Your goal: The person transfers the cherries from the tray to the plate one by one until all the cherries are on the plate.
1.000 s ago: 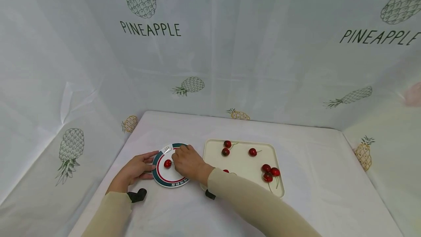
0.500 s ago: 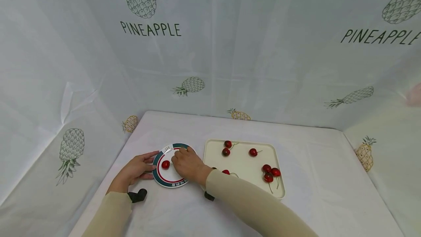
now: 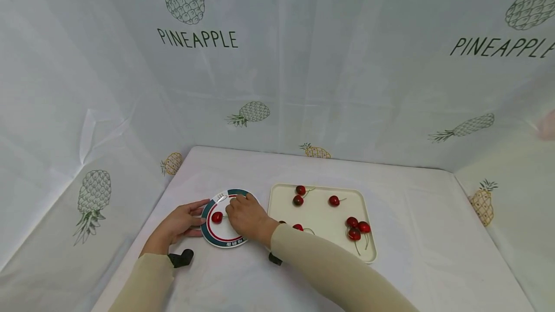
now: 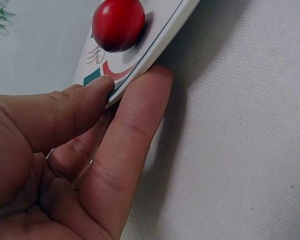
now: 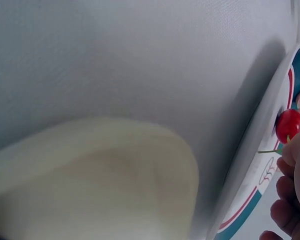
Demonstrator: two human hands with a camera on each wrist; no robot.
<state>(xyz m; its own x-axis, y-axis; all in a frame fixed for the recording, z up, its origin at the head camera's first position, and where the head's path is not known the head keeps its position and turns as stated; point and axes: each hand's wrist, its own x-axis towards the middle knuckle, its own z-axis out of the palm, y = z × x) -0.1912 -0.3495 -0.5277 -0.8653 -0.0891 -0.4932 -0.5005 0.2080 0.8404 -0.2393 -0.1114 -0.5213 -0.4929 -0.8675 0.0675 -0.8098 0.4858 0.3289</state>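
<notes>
My left hand point(image 3: 179, 221) grips the left rim of a small round plate point(image 3: 230, 243) with a teal and red border. In the left wrist view the thumb lies on the rim and a finger is under it. A red cherry point(image 3: 217, 217) is over the left half of the plate. My right hand point(image 3: 246, 215) reaches over the plate's right half, its fingers curled, and pinches the cherry by its green stem point(image 5: 268, 151). The fingertips are partly hidden in the head view. In the left wrist view the cherry point(image 4: 119, 25) shows large near the rim.
Right of the plate lies a cream rectangular tray point(image 3: 321, 218) with several cherries point(image 3: 351, 222), some with stems. My right sleeve point(image 3: 334, 266) crosses its near left corner. White cloth point(image 3: 416, 235) covers the table, and pineapple-printed sheets point(image 3: 303, 61) stand around it.
The cherry has shifted slightly left over the plate, and my right hand has moved a little left with it. My left hand keeps its place on the rim.
</notes>
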